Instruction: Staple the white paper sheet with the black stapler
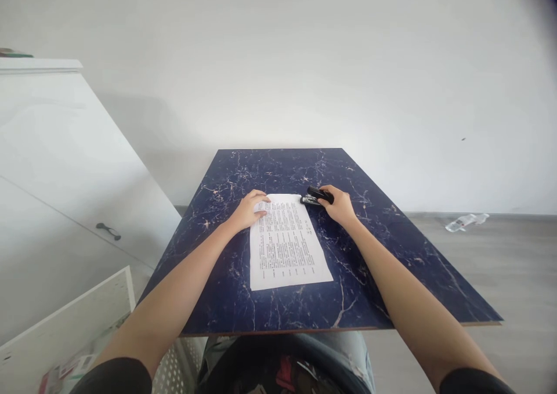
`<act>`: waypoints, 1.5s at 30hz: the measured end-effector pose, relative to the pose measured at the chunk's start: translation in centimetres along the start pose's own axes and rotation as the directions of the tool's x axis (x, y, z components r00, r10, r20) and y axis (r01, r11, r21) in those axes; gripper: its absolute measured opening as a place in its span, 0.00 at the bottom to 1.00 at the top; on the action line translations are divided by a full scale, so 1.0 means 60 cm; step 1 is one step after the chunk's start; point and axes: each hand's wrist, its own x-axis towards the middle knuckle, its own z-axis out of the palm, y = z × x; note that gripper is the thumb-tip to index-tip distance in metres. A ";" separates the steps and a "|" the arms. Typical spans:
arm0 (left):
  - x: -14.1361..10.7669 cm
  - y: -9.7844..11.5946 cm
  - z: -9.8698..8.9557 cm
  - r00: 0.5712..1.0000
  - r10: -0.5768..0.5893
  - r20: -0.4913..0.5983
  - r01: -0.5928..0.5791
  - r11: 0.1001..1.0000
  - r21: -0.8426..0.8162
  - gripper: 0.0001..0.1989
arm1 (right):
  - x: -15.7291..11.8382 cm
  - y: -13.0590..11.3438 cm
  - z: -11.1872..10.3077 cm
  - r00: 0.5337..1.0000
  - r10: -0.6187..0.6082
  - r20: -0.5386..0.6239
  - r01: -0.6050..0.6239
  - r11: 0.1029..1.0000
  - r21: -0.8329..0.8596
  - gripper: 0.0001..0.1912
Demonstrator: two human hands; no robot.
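Observation:
Printed paper [287,243] lies flat on the blue marbled table [357,301], its text running sideways. My left hand [250,211] rests at the paper's upper left edge, thumb and fingers apart over the sheet. In my right hand [339,204] is a black stapler [317,196], gripped between thumb and fingers. The stapler's front end is at the paper's upper right corner; whether the sheet is between its jaws is too small to tell.
On the left stand a white cabinet [65,150] with a dark handle [108,230] and a white perforated bin [174,371] holding items. A clear plastic item [465,222] lies on the floor at the right. A wall rises behind the table.

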 end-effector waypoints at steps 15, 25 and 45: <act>0.002 -0.005 0.000 0.999 -0.039 -0.020 0.037 0.993 -0.111 0.15 | -0.050 -0.165 0.047 0.893 -0.269 0.362 0.236 0.963 0.132 0.12; 0.002 -0.015 0.005 0.996 -0.034 -0.079 0.027 0.996 -0.088 0.16 | -0.059 -0.112 -0.050 0.883 -0.105 0.458 0.151 0.986 -0.065 0.12; 0.004 -0.011 0.008 0.997 -0.010 -0.076 0.007 0.999 -0.034 0.13 | -0.162 -0.337 -0.194 0.915 -0.375 0.150 0.350 0.921 0.170 0.11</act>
